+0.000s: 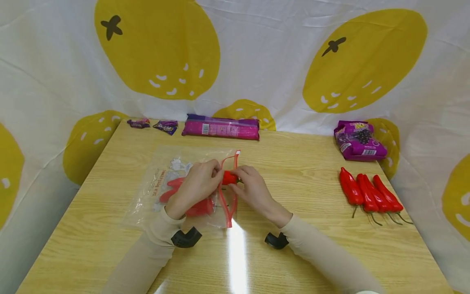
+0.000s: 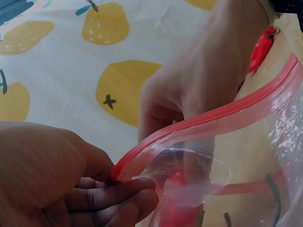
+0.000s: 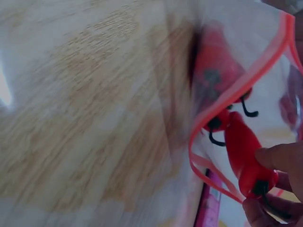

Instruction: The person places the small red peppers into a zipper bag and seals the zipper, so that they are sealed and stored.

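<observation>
A clear zip bag [image 1: 141,206] with a red zip edge lies on the table, its mouth spread open toward the right. Several red peppers [image 1: 200,208] are inside it. My left hand [image 1: 198,183] pinches the red rim [image 2: 199,124] of the bag between thumb and fingers. At the mouth, my right hand [image 1: 255,190] grips another red pepper [image 3: 248,158] near its stem end. The pepper's tip points into the bag, beside the stems of the peppers inside.
Several red peppers [image 1: 367,194] lie in a row at the right. Behind them sits a purple grape packet [image 1: 361,141]. A long purple packet [image 1: 222,127] and two small purple wrapped sweets [image 1: 166,126] lie along the back edge, by a fruit-print curtain [image 1: 264,61].
</observation>
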`<state>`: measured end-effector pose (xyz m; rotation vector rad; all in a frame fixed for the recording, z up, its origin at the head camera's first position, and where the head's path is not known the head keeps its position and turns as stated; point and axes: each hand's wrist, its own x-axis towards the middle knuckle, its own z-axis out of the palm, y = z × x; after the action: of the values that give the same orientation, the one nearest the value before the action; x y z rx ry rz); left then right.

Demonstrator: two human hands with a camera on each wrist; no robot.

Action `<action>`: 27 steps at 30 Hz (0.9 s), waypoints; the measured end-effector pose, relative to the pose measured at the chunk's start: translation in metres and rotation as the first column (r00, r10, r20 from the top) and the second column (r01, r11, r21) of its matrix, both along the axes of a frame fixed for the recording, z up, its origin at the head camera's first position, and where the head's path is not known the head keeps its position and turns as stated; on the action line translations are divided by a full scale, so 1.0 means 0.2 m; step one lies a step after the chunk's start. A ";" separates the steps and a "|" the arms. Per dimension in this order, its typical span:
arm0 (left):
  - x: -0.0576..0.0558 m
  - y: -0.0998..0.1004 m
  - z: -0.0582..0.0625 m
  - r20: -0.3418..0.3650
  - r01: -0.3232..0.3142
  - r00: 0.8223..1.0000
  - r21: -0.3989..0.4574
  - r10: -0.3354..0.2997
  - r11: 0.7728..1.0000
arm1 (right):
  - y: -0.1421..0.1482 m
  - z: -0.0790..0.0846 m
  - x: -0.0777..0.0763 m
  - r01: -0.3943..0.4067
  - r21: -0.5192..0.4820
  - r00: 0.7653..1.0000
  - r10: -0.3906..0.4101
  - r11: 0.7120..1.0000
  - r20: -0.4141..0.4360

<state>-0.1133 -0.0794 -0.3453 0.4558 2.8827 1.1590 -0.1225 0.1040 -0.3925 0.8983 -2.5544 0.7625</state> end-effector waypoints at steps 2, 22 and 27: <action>0.00 0.00 0.00 -0.006 -0.004 1.000 -0.006 0.004 1.000 | -0.03 -0.02 -0.01 -0.010 0.003 1.000 0.010 1.000 -0.013; 0.00 -0.01 -0.01 -0.182 0.047 0.982 -0.009 -0.048 0.999 | -0.26 -0.10 -0.07 0.059 -0.007 0.987 -0.057 0.998 0.149; 0.00 -0.01 -0.01 -0.180 0.041 0.983 -0.008 -0.042 0.999 | -0.27 -0.11 -0.09 0.060 -0.013 0.984 -0.057 0.998 0.167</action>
<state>-0.1140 -0.0811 -0.3467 0.6499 3.0093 1.1625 -0.1396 0.0503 -0.4141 0.7801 -2.7001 0.8749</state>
